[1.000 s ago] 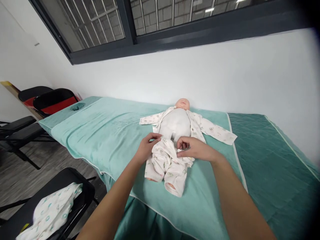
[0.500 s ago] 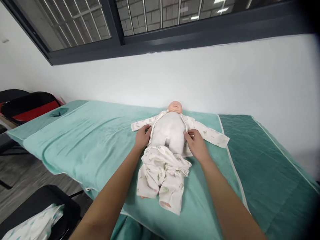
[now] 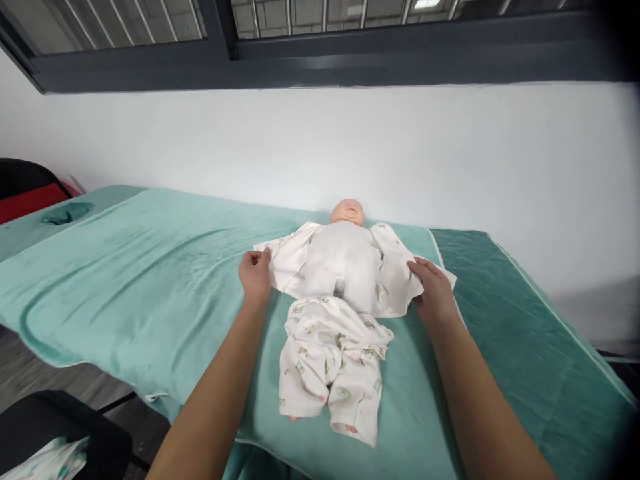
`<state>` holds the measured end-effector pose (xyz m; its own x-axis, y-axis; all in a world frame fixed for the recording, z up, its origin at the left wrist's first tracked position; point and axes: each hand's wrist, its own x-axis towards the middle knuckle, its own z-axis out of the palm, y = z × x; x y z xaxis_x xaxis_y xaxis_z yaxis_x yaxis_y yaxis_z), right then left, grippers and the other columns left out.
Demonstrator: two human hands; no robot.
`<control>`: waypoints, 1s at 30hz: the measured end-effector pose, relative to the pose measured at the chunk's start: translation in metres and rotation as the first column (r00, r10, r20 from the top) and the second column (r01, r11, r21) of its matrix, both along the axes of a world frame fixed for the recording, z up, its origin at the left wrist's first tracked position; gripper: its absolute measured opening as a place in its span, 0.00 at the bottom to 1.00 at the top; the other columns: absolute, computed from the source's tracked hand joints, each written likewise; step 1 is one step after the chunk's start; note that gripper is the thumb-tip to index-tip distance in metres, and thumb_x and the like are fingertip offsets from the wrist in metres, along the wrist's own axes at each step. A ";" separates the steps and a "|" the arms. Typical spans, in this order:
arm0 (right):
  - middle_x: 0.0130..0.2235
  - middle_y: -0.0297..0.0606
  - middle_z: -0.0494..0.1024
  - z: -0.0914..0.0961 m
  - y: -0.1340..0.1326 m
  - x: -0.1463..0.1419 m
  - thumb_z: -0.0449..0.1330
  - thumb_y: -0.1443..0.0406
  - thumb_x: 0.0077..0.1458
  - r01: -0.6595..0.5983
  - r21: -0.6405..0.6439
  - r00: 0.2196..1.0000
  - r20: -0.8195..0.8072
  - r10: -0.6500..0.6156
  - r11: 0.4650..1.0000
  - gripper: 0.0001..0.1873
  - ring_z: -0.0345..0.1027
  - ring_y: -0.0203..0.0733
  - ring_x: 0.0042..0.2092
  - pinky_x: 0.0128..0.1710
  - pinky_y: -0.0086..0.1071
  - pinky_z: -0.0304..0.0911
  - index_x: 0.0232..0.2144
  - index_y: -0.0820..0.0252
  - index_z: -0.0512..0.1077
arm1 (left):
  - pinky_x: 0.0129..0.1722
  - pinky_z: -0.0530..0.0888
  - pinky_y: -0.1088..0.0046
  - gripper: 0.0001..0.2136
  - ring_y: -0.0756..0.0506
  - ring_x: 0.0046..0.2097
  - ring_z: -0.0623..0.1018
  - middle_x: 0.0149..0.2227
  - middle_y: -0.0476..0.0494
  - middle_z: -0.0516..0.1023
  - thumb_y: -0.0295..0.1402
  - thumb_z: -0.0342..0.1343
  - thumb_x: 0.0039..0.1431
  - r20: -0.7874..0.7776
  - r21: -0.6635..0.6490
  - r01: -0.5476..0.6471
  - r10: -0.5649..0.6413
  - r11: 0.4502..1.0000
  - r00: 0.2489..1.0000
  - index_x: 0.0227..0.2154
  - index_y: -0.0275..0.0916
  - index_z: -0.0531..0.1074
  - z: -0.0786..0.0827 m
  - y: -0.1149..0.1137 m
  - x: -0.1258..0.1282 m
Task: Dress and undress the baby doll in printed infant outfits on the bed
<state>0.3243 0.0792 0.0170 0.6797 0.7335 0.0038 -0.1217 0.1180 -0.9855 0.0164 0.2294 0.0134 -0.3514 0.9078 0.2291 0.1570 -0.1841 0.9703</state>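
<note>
A baby doll [image 3: 347,211] lies on its back, its head toward the wall and its white cloth torso [image 3: 340,260] bare in front. Its white printed baby jacket [image 3: 400,267] is spread wide on both sides, the sleeves reaching outward. My left hand [image 3: 256,272] pinches the left front edge of the jacket. On the other side, my right hand [image 3: 431,283] grips the right front edge. Printed baby trousers [image 3: 333,367] cover the doll's legs, bunched below the torso, with bits of the feet showing at the cuffs.
A light green sheet [image 3: 165,267] covers the table, with a darker green quilted cover [image 3: 530,320] at the right. Behind stands a white wall [image 3: 280,147] under a barred window. A black chair [image 3: 60,427] holding patterned cloth [image 3: 55,460] is at lower left.
Both hands have moved outward from the doll's sides, drawing the jacket fronts apart and opening them flat. The camera view has shifted slightly. The trousers stay around the legs.
</note>
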 end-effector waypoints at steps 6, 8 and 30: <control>0.28 0.34 0.74 -0.007 -0.035 0.029 0.65 0.58 0.39 0.266 -0.099 0.964 0.040 -0.263 0.959 0.18 0.64 0.39 0.25 0.21 0.32 0.58 0.35 0.58 0.73 | 0.32 0.62 0.72 0.12 0.48 0.30 0.69 0.27 0.49 0.73 0.44 0.57 0.56 -0.313 -0.080 0.013 -0.037 0.997 0.949 0.27 0.40 0.69 0.006 -0.020 -0.022; 0.27 0.34 0.74 -0.013 -0.052 0.034 0.65 0.57 0.40 0.342 -0.176 0.933 0.183 -0.311 0.923 0.20 0.63 0.39 0.26 0.24 0.33 0.60 0.38 0.60 0.75 | 0.33 0.63 0.71 0.11 0.46 0.32 0.71 0.28 0.47 0.74 0.43 0.57 0.56 -0.366 -0.082 0.012 -0.041 0.997 0.930 0.28 0.40 0.69 0.004 -0.024 -0.027; 0.39 0.38 0.72 -0.009 -0.086 -0.063 0.70 0.60 0.50 -0.547 -0.119 0.708 0.462 0.533 0.829 0.11 0.67 0.45 0.42 0.41 0.37 0.62 0.36 0.53 0.75 | 0.38 0.72 0.73 0.10 0.48 0.38 0.71 0.40 0.45 0.68 0.38 0.66 0.48 -0.034 -0.204 0.973 -0.994 0.112 0.107 0.34 0.41 0.80 0.031 -0.062 -0.028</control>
<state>0.2608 -0.0068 0.0085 0.0789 0.9699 0.2305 0.2893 0.1990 -0.9363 -0.0120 0.1678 0.0444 0.8924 0.4484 0.0507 0.0383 -0.1871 0.9816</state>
